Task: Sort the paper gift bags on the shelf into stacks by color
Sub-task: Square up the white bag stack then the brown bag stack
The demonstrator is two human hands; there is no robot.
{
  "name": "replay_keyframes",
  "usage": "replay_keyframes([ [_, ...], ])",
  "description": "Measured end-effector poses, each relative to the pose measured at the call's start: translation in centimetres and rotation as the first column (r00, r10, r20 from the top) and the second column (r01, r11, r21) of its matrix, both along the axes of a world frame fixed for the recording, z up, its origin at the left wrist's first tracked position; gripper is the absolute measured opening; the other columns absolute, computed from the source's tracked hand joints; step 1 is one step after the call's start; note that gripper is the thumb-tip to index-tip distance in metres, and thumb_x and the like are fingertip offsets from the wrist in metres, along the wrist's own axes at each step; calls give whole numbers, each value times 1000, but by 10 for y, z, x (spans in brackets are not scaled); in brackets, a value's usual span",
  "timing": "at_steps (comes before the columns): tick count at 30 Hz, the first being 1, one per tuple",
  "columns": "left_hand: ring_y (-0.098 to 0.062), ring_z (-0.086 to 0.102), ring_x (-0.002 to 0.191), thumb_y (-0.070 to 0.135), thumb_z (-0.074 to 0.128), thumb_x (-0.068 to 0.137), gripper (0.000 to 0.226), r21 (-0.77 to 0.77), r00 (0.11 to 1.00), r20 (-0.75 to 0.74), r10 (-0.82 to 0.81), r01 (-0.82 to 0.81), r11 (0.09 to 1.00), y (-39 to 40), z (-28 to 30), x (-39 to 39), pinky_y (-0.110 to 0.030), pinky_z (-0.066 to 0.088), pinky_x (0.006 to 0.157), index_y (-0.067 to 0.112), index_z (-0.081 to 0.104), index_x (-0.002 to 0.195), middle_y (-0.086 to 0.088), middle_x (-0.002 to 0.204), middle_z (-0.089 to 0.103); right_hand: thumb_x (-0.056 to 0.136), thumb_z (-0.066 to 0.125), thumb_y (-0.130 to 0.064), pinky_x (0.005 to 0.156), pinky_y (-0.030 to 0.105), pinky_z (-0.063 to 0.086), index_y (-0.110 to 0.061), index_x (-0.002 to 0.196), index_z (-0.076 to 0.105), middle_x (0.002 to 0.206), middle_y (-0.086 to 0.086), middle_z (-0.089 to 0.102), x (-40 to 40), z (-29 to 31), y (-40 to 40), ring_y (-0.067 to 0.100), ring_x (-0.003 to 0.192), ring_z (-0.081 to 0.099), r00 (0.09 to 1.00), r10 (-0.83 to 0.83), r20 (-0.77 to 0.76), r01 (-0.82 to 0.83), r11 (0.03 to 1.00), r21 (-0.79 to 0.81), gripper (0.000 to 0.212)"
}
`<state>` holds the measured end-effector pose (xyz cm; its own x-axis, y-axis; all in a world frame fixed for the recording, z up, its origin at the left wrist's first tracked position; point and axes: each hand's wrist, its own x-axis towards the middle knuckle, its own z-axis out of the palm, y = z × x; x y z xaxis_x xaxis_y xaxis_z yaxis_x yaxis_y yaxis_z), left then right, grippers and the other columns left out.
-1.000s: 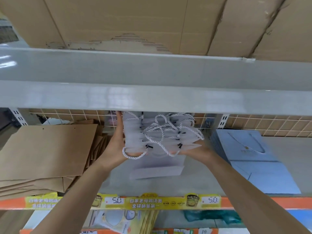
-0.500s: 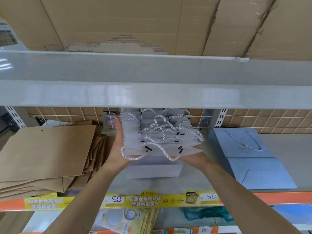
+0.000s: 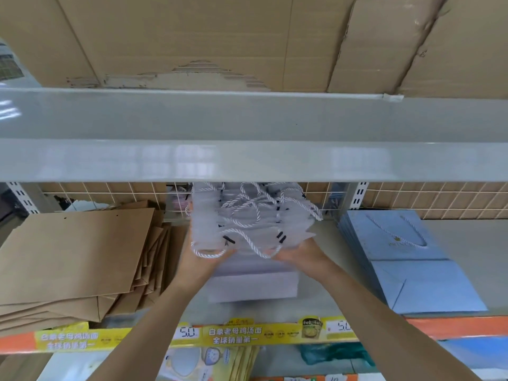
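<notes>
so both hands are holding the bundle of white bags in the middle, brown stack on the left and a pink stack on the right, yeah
Not quite: the stack on the right is light blue, not pink, as the head view shows. The rest stands: the left hand and right hand hold the bundle of white bags in the middle, with the brown stack on the left.

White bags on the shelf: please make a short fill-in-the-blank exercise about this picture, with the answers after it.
1. Both hands, the left hand and the right hand, hold the bundle of ____ bags.
2. The stack to the left of the hands is ____ bags.
3. The blue bags lie to the ____ of the hands.
4. The handles of the held bags are twisted ____.

Answers: white; brown; right; cord
</notes>
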<state>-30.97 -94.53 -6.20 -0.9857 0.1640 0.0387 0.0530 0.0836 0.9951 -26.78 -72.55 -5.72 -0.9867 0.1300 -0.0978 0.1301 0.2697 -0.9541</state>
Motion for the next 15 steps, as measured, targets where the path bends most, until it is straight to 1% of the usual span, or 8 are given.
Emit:
replay_keyframes([
  [1, -1, 66, 95, 20, 86, 68, 49, -11, 1000, -14, 7, -8, 1000, 5, 2, -7, -13, 49, 81, 19, 64, 112, 8, 99, 71, 76, 80, -17, 60, 3, 46, -19, 99, 67, 87, -20, 73, -2, 6, 0, 2, 90, 69, 996, -13, -92, 7, 998, -67, 26],
  [2, -3, 66, 96, 27, 87, 66, 50, -6, 999, -34, 20, -20, 1000, 11, 3, -14, -14, 48, 81, 24, 65, 110, 13, 96, 72, 78, 78, -20, 65, 6, 48, -23, 100, 66, 89, -20, 74, -9, 4, 3, -1, 87, 69, 991, -48, -127, 28, 987, -155, 25],
  [4, -8, 64, 100, 37, 88, 64, 60, -18, 996, 0, 85, -85, 996, 26, 6, -28, -20, 48, 85, 27, 60, 116, 17, 100, 69, 79, 75, -38, 69, 15, 51, -38, 109, 61, 98, -20, 73, -20, 11, 7, -1, 89, 69, 990, -123, -67, 99, 953, -287, 33],
  [6, -13, 63, 105, 48, 87, 57, 81, -41, 994, 91, 67, -64, 997, 40, 5, -40, -33, 49, 94, 29, 53, 128, 11, 114, 67, 81, 69, -49, 70, 19, 51, -45, 110, 56, 105, -20, 69, -29, 14, 13, -1, 89, 67, 989, -141, 43, 147, 949, -280, 32],
  [8, -17, 65, 104, 47, 87, 55, 87, -35, 981, 193, 14, -7, 999, 45, -5, -52, -37, 51, 93, 26, 51, 131, 1, 120, 66, 87, 63, -48, 81, 29, 54, -39, 127, 50, 118, -9, 66, -34, 2, 21, 8, 100, 66, 979, -134, 155, 176, 940, -294, 43],
  [10, -24, 67, 99, 41, 87, 63, 77, -37, 940, 339, -24, 39, 999, 48, -18, -57, -39, 54, 89, 18, 54, 128, -10, 119, 67, 89, 60, -48, 99, 40, 48, -29, 140, 42, 128, 2, 61, -35, -13, 27, 21, 111, 62, 957, -112, 269, 203, 919, -337, 58],
  [12, -33, 66, 102, 44, 83, 68, 82, -24, 862, 506, -27, 45, 999, 52, -31, -56, -47, 54, 91, 10, 49, 133, -17, 121, 64, 89, 56, -53, 105, 43, 44, -23, 139, 47, 129, 7, 61, -35, -28, 31, 26, 114, 60, 932, -88, 353, 228, 897, -379, 59],
  [15, -35, 60, 111, 55, 76, 71, 93, -92, 843, 531, 82, -39, 995, 59, -41, -57, -49, 50, 96, 11, 36, 142, -16, 130, 55, 86, 51, -65, 108, 44, 40, -23, 138, 48, 136, 5, 56, -45, -38, 38, 26, 120, 56, 910, -138, 390, 268, 915, -300, 67],
])
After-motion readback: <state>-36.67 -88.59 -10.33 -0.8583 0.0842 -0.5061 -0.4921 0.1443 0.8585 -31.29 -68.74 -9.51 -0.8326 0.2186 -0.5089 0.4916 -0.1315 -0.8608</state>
